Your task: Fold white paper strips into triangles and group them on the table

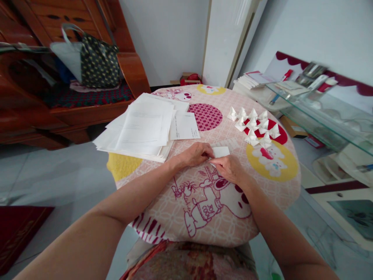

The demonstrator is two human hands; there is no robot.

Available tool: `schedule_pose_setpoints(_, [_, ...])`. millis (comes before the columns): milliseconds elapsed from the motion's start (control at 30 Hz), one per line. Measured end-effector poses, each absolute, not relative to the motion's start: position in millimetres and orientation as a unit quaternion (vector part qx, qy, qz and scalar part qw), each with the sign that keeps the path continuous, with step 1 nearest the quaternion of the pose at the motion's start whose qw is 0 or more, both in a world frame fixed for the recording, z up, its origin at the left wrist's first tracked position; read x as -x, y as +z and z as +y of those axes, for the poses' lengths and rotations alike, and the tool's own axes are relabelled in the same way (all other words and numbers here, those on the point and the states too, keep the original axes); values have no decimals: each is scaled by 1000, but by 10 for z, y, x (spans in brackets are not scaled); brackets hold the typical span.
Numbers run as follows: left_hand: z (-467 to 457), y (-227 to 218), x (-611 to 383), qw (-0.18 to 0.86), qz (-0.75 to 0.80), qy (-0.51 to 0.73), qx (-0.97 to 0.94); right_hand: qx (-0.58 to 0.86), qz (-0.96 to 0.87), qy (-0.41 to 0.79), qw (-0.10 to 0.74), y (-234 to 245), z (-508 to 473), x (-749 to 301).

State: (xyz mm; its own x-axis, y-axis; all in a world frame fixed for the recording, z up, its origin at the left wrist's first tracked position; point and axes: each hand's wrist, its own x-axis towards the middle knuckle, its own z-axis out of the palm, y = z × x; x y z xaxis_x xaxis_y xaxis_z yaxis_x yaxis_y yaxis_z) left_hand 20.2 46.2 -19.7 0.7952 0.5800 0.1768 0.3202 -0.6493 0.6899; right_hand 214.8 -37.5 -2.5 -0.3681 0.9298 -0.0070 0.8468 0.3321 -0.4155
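Note:
Near the middle of the round table, my left hand [199, 153] and my right hand [230, 169] meet at a small white piece of paper [221, 151]. Fingers of both hands are closed on its near edge, and part of the paper is hidden beneath them. Several folded white paper shapes [253, 124], pointed on top, stand grouped to the right. On the left lies a loose stack of white sheets [145, 124], with a smaller printed sheet [185, 126] sticking out at its right side.
A patterned cloth [186, 210] covers the table. Along the right wall runs a glass shelf [329, 120] with papers [253, 79] and small items. To the left, a wooden bench [134, 74] holds a dark patterned bag [99, 62]. A red box [190, 79] sits behind the table.

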Motion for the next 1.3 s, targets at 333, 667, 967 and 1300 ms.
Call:
schedule_pose_setpoints(333, [475, -243, -197, 330, 262, 203, -884, 556, -801, 205, 86, 137, -400, -2266])
schedule_pose_setpoints(667, [466, -257, -188, 330, 266, 208, -881, 642, -705, 149, 262, 56, -318, -2579])
schedule_pose_setpoints(967, [433, -234, -176, 329, 247, 210, -887, 612, -650, 322, 314, -42, -279, -2617])
schedule_pose_setpoints(1300, [395, -107, -71, 319, 129, 167, -924, 521, -777, 273, 225, 37, -343, -2716])
